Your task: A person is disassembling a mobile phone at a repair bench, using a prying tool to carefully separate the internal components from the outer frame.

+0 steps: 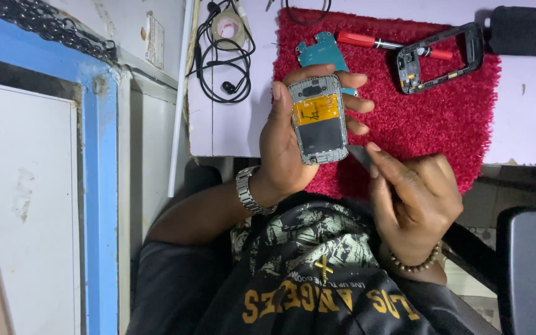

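A pale lilac table (528,118) stands beside a blue-framed white panel (23,186) (chipped paint), dimly lit.

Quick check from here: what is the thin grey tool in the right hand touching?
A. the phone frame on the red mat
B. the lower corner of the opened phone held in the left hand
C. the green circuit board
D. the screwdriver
B: the thin grey tool in the right hand meets the lower corner of the opened phone gripped by the left hand.

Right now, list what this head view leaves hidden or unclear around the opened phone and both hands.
1. Tip of the thin tool in the right hand: hidden behind the opened phone.
2. Teal circuit board: lower part covered by the left hand and phone.
3. Phone's front face: turned away.
4. Black cylinder: cut by the frame's right edge.
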